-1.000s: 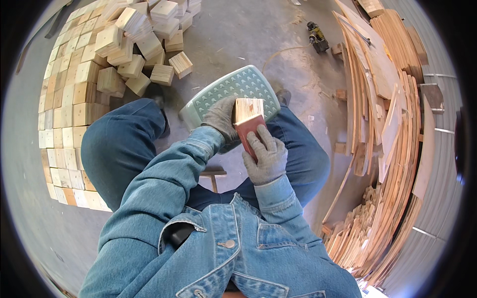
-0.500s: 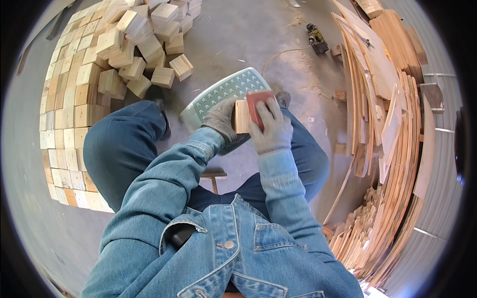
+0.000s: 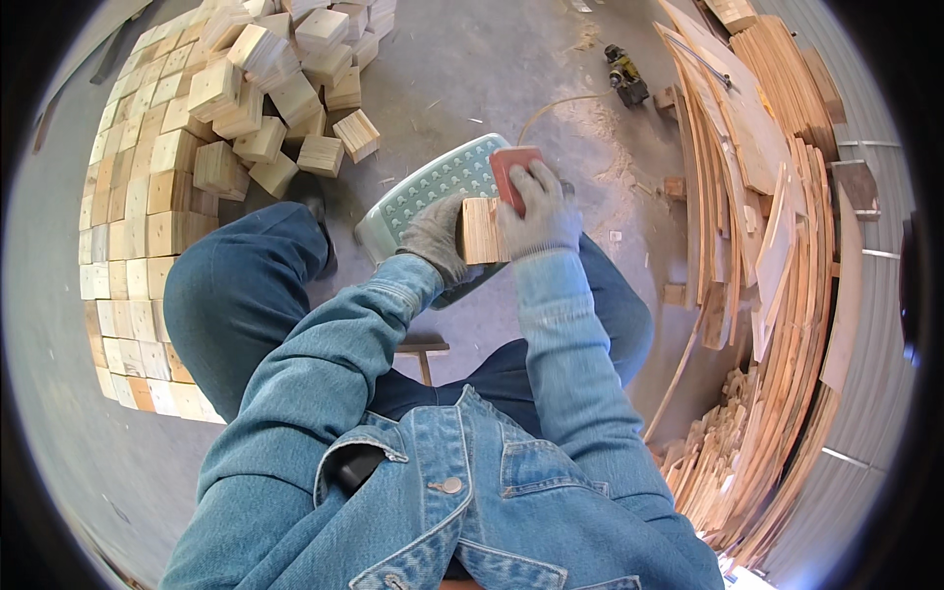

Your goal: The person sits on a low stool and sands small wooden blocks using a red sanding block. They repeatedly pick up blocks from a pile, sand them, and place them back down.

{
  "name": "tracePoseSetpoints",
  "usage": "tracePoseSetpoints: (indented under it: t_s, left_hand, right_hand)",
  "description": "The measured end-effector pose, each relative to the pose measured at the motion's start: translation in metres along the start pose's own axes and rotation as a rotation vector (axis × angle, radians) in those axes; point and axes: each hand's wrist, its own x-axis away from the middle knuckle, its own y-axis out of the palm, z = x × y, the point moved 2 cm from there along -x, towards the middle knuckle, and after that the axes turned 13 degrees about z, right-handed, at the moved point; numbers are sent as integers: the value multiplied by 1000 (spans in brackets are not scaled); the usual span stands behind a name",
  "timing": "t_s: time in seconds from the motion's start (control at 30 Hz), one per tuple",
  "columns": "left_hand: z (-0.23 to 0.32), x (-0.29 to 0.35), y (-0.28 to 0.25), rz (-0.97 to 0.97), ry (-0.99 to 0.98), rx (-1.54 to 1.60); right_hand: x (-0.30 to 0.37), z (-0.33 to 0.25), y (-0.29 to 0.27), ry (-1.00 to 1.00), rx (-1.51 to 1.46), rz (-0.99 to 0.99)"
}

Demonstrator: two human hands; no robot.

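My left hand (image 3: 434,239), in a grey glove, is closed on the left side of a small wooden block (image 3: 482,232) whose grained face shows upward. In my gloved right hand (image 3: 543,213) is a flat red sanding block (image 3: 512,169), gripped from above and behind. It sits at the wooden block's far right edge; whether the two touch I cannot tell. Under both hands stands a pale green plastic stool (image 3: 423,191) with a dotted top, partly covered by my left hand and the wooden block.
Stacked wooden blocks (image 3: 133,246) fill the left side, with loose blocks (image 3: 261,138) piled at their far end. Long boards and strips (image 3: 787,256) lean along the right. A yellow-black cordless drill (image 3: 626,77) lies on the floor at far right, near sawdust (image 3: 605,128).
My right hand has moved the sanding block away from me and slightly right, baring more of the wooden block's face. My left hand stays in place.
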Motion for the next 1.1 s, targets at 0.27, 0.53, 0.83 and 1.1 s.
tracePoseSetpoints:
  t_s: [0.27,0.53,0.83,1.1]
  left_hand:
    - [-11,0,2,-34,-29,36]
    - [0,-2,-1,-37,-45,44]
    - [3,-1,3,5,12,24]
    - [21,-2,-9,-40,-34,73]
  right_hand:
    - [68,6,-26,26,-112,0]
    - [116,4,-60,-66,-120,32]
    - [-11,4,7,26,39,-34]
    - [103,11,-49,20,-58,-9]
